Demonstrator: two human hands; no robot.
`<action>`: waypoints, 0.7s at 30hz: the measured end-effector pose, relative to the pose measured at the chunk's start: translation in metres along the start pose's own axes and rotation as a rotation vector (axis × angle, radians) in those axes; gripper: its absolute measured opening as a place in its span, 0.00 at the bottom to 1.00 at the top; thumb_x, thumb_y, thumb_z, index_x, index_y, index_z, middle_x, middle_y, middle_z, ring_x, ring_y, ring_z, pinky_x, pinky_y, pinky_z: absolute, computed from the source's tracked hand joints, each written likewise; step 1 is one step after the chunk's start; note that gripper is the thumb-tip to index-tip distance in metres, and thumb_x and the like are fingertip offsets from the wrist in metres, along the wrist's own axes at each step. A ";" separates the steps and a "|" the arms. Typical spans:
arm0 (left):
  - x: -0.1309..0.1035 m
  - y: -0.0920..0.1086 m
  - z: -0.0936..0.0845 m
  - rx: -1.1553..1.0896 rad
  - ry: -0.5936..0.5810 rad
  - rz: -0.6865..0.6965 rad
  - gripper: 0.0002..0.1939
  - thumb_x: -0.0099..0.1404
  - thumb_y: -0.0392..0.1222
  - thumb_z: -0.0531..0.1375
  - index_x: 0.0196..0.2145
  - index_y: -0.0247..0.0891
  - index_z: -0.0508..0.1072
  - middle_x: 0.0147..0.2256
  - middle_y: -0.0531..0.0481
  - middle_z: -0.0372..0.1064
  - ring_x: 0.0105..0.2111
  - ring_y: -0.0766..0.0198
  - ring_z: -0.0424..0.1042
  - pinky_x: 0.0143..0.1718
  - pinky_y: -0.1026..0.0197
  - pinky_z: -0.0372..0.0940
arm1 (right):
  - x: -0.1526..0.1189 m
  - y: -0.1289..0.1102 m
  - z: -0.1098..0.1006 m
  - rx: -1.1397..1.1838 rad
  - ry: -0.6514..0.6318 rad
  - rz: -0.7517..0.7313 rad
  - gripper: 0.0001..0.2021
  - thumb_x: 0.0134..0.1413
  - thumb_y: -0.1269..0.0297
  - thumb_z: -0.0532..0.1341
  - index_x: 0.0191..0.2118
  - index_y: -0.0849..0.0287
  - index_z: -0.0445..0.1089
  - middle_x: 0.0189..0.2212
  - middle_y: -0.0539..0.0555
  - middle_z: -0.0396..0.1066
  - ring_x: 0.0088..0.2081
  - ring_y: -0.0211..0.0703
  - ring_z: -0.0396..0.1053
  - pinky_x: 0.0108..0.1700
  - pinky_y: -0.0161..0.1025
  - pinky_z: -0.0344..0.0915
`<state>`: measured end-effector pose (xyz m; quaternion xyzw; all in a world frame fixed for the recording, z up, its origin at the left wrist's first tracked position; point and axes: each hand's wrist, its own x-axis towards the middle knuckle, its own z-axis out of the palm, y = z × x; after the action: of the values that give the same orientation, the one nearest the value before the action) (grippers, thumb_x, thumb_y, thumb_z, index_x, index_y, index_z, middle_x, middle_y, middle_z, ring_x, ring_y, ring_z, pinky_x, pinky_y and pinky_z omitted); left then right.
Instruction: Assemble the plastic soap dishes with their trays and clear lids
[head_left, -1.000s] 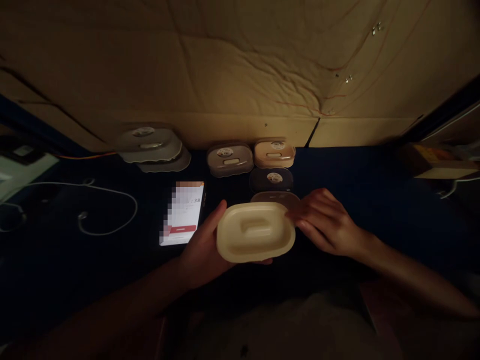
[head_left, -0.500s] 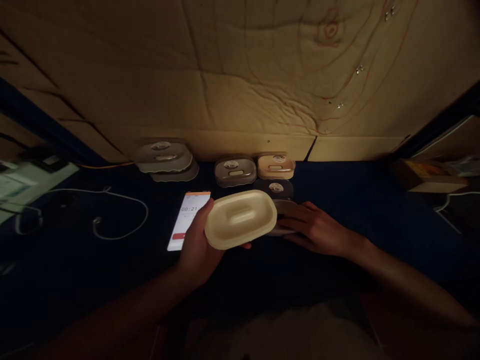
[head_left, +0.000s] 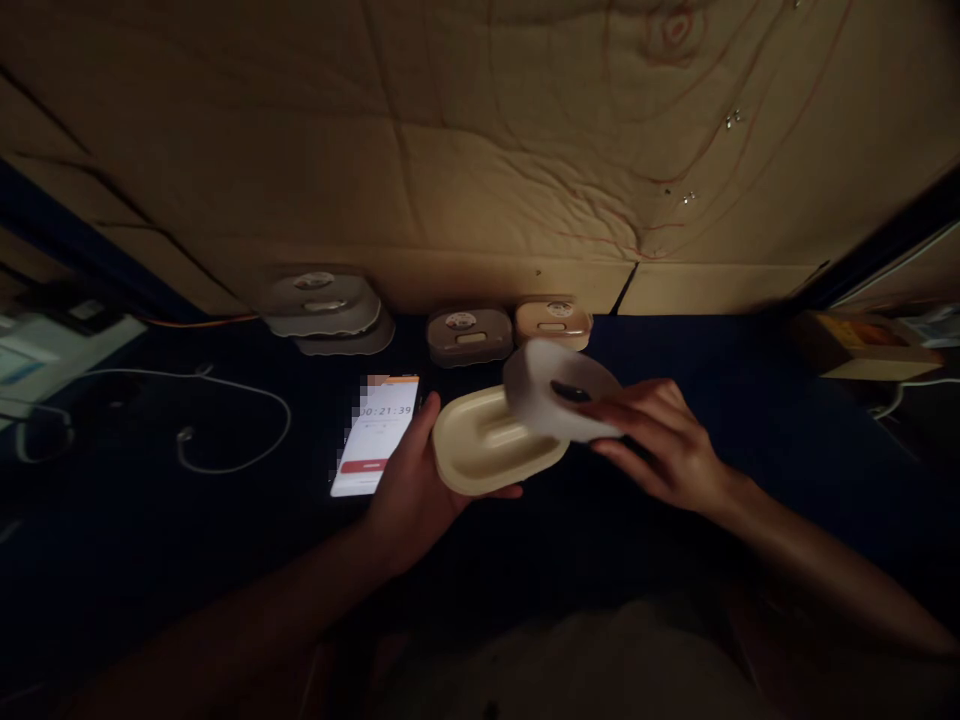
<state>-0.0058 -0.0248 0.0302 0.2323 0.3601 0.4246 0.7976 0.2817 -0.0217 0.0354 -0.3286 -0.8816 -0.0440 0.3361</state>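
Note:
My left hand (head_left: 416, 475) grips a cream soap dish (head_left: 469, 455) by its left end, with the thumb at the rim and fingertips showing below. The dish is oval, with a raised ridge in its floor. My right hand (head_left: 667, 450) is closed on the right edge of a frosted, see-through lid (head_left: 536, 385), which has a dark oval slot in its top. Tilted, the lid hangs over the right end of the dish and hides part of it. Whether the two touch, I cannot tell.
Behind stand a brown lidded box (head_left: 471, 345), a peach lidded box (head_left: 556, 325) and stacked grey lids (head_left: 326, 310). A lit phone (head_left: 375, 440) with a timer lies beside my left hand. A white cable (head_left: 247, 467) curls at left; a cardboard box (head_left: 862, 350) stands at right.
My right hand has raised the frosted lid from the table and brought it over the dish's right end. My left hand and the dish have shifted slightly right.

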 end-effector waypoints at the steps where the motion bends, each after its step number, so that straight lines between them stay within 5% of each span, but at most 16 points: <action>1: 0.001 -0.002 -0.002 -0.005 -0.038 -0.032 0.32 0.75 0.66 0.50 0.57 0.38 0.77 0.54 0.37 0.79 0.53 0.40 0.79 0.39 0.45 0.81 | 0.000 -0.003 0.002 0.001 -0.032 -0.057 0.19 0.70 0.63 0.65 0.63 0.53 0.70 0.48 0.56 0.80 0.47 0.50 0.77 0.49 0.51 0.71; 4: 0.003 -0.010 -0.008 -0.003 -0.152 -0.058 0.37 0.74 0.70 0.49 0.59 0.38 0.75 0.58 0.36 0.77 0.57 0.38 0.76 0.42 0.44 0.80 | -0.001 -0.012 0.012 0.014 -0.097 -0.148 0.16 0.72 0.62 0.63 0.61 0.59 0.72 0.49 0.57 0.80 0.47 0.48 0.76 0.49 0.47 0.69; 7: 0.005 -0.017 -0.014 0.005 -0.217 -0.050 0.30 0.76 0.63 0.52 0.60 0.40 0.75 0.59 0.37 0.76 0.57 0.41 0.76 0.45 0.45 0.79 | -0.002 -0.016 0.024 0.024 -0.104 -0.180 0.16 0.74 0.61 0.61 0.60 0.61 0.72 0.50 0.57 0.81 0.48 0.46 0.76 0.48 0.45 0.68; 13: 0.009 -0.019 -0.016 0.016 -0.197 -0.062 0.21 0.77 0.50 0.57 0.59 0.37 0.76 0.58 0.38 0.76 0.53 0.46 0.78 0.46 0.49 0.79 | -0.006 -0.015 0.034 -0.007 -0.158 -0.243 0.16 0.75 0.65 0.59 0.63 0.60 0.69 0.52 0.56 0.80 0.53 0.46 0.75 0.53 0.46 0.65; 17: 0.008 -0.016 -0.012 0.048 -0.099 -0.056 0.22 0.75 0.49 0.59 0.60 0.37 0.74 0.58 0.37 0.76 0.54 0.43 0.77 0.42 0.50 0.80 | -0.007 -0.003 0.036 0.073 -0.205 -0.134 0.25 0.78 0.51 0.50 0.69 0.61 0.63 0.59 0.63 0.75 0.59 0.52 0.71 0.57 0.50 0.67; 21: 0.007 -0.016 -0.009 0.117 -0.015 -0.090 0.23 0.74 0.50 0.60 0.61 0.39 0.73 0.62 0.37 0.73 0.57 0.42 0.76 0.41 0.51 0.80 | -0.008 0.023 0.044 0.061 -0.198 0.097 0.25 0.79 0.56 0.47 0.73 0.58 0.55 0.66 0.65 0.68 0.67 0.56 0.65 0.64 0.58 0.63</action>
<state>-0.0019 -0.0265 0.0108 0.2653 0.3886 0.3645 0.8036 0.2757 0.0051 -0.0070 -0.3630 -0.8945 0.0320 0.2590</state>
